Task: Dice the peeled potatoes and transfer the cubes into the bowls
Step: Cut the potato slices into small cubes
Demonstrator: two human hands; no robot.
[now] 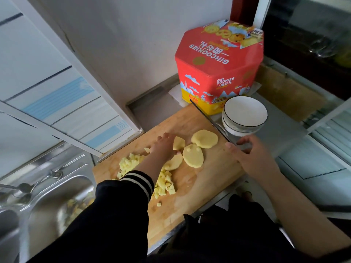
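Several flat potato slices (193,155) lie in the middle of a wooden cutting board (190,198). A heap of small potato cubes (165,182) sits at the board's left, partly hidden by my sleeve. My left hand (164,146) rests fingers-down on the slices, touching one of them. My right hand (250,154) grips the handle of a cleaver (207,118), whose blade points away toward the back, edge-on. Two stacked white bowls (245,115) stand empty at the board's far right corner, just beyond the blade.
A red and yellow cookie tin (220,67) stands behind the bowls against the wall. A steel sink (47,202) with potato peelings lies left of the board. A tiled wall edge borders the board's left; a window frame runs along the right.
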